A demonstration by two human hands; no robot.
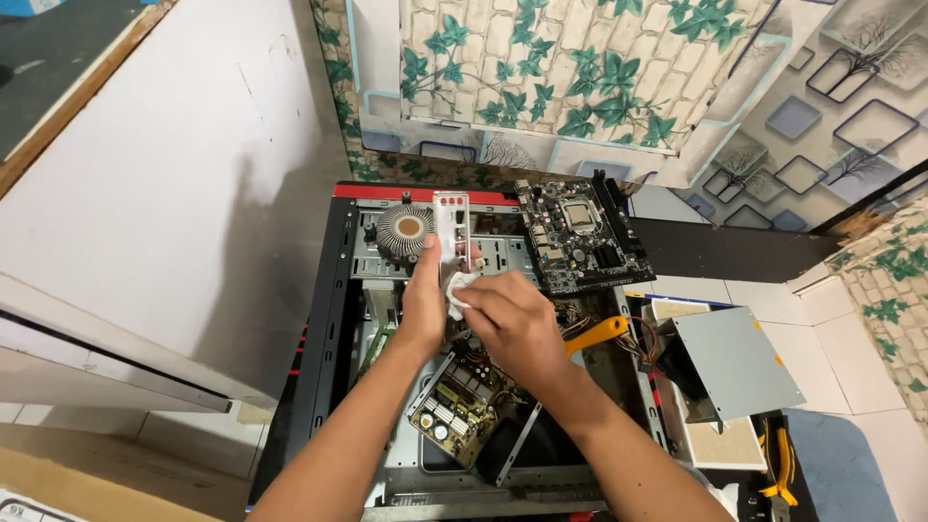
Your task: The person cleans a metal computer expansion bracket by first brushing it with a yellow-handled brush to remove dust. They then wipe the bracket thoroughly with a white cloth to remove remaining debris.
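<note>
nearest me, below my forearms, a bare green circuit board (454,408) lies loose in the open computer case (319,319). above it my left hand (425,300) is closed around the lower end of a silver i/o shield plate (450,224), standing it upright over the case so its face is turned to me and easy to reach. my right hand (512,324) is pinched shut on a wad of white cloth (461,290), pressed against the bottom of the plate just beside my left thumb. an orange-handled tool (597,333) pokes out right behind my right hand. farther on, a round cooler fan (404,230) sits left of the plate and a motherboard (583,237) rests tilted on the case's far right edge. a grey power supply box (735,362) stands off to the right, cables trailing into the case.
</note>
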